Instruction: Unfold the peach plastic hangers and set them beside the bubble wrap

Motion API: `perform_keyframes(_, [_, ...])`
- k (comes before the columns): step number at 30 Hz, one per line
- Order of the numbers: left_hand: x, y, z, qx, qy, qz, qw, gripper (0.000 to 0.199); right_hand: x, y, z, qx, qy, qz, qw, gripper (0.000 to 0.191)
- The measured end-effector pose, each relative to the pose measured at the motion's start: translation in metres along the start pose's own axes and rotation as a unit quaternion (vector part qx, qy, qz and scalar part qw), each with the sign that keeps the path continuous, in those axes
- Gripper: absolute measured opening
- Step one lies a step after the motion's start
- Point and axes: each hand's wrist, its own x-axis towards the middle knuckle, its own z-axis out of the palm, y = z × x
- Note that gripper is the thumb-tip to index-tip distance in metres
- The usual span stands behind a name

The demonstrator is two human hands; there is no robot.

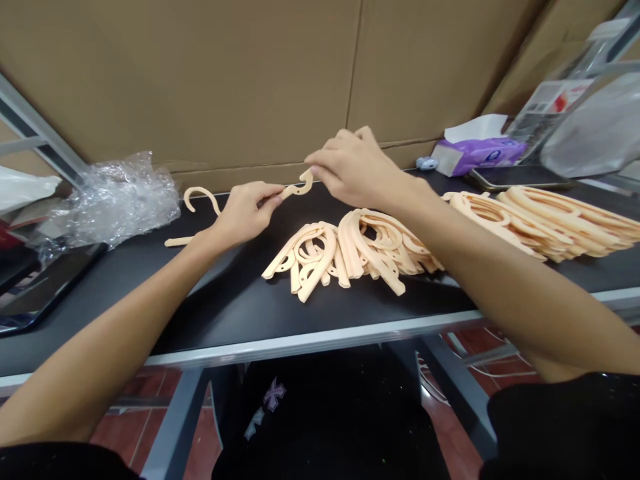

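Between my hands, above the black table, is a small cream plastic piece with a curved end. My left hand pinches its left end between thumb and fingers. My right hand is at its upper right end, fingers bent and pressed together; whether they grip the piece is hard to see. Below lies a loose pile of cream curved pieces. A cream hook-shaped piece lies behind my left wrist, with a straight cream end showing nearby.
Stacked cream pieces lie at right. Behind them are a purple tissue pack and a dark phone. Crumpled clear plastic and a dark tablet are at left. Cardboard stands along the back.
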Motion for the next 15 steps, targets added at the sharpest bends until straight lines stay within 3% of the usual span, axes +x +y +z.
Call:
perform_keyframes(4, [-0.002,-0.001,-0.005,-0.008,0.02,0.001,1.0,0.042,0.0,0.009,-0.011,-0.008,0.022,0.034,0.999,0.048])
perform_keyframes(11, [-0.002,-0.003,-0.003,0.012,0.022,0.032,0.999,0.041,0.0,0.013,-0.002,-0.026,0.03,0.036,0.999,0.047])
perform_keyframes(15, [-0.002,-0.006,0.0,0.031,0.016,0.051,0.998,0.04,-0.001,0.017,-0.011,-0.043,0.044,0.051,0.997,0.048])
